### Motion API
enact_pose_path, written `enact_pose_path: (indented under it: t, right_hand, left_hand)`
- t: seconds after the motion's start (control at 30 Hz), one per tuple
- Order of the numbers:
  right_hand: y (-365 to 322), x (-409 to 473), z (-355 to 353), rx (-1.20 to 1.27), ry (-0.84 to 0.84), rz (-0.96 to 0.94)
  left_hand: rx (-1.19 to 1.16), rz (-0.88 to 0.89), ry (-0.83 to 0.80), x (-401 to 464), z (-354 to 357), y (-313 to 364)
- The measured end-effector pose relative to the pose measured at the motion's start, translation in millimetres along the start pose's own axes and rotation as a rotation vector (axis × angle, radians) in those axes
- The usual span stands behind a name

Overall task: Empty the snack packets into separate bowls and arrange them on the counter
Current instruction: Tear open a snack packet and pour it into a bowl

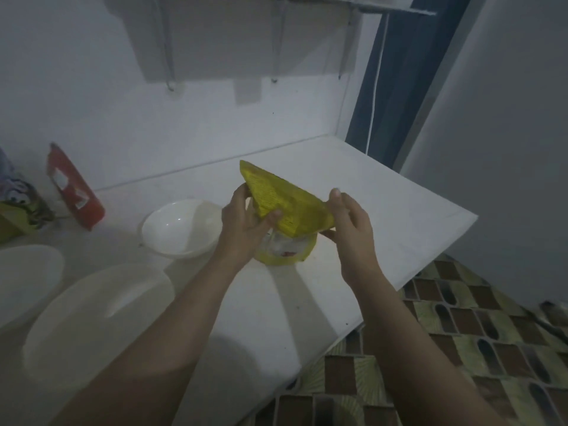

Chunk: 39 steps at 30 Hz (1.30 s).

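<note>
A dim white counter (353,192) against a white wall holds a small white bowl (179,230), and just right of that bowl a yellow snack packet (285,207) is held above the surface. The left hand (246,224) pinches its left side and the right hand (347,219) its right edge; judged from here, tearing it beside rather than over the bowl could scatter snacks on the counter

A white counter (353,186) is filling the middle of the view, and its far edge is meeting a plain white wall (92,103). High on this wall a shelf on metal brackets (353,4) is casting a grey shadow downward. At the right end of the counter a dark blue curtain (396,87) is hanging, with a thin white cord (376,84) running down in front of it. Right of the curtain a pale surface (507,133), perhaps a door, is standing. The floor (461,333) is showing brown and green patterned tiles, and the light is looking dim and bluish
</note>
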State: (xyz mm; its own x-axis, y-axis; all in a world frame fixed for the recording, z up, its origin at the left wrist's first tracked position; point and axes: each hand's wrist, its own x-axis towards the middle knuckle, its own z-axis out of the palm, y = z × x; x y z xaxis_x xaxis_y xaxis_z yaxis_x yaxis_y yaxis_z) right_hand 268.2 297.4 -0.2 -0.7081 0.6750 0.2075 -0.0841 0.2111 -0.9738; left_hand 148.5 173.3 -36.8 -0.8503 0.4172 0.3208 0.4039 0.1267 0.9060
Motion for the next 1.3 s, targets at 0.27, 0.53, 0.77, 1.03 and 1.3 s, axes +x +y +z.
enact_pose_path:
  t: [0.27, 0.53, 0.77, 1.03, 1.3]
  right_hand:
    - [-3, -3, 3, -0.130, -0.444, 0.185]
    - [-6, -15, 24, -0.006, -0.362, 0.120]
    - [-14, -23, 29, -0.035, -0.316, 0.078]
    - [-18, -32, 30, -0.104, -0.300, 0.037]
    - [-22, -43, 34, -0.101, -0.317, -0.026]
  left_hand:
    - [0.101, -0.057, -0.296, 4, 13, 5]
    - [0.031, -0.110, 0.081, -11, 29, 37]
    - [-0.094, -0.060, -0.190, -22, 9, 51]
    - [-0.100, 0.003, -0.274, -32, -5, 55]
    - [0.082, 0.116, -0.321, -33, -26, 59]
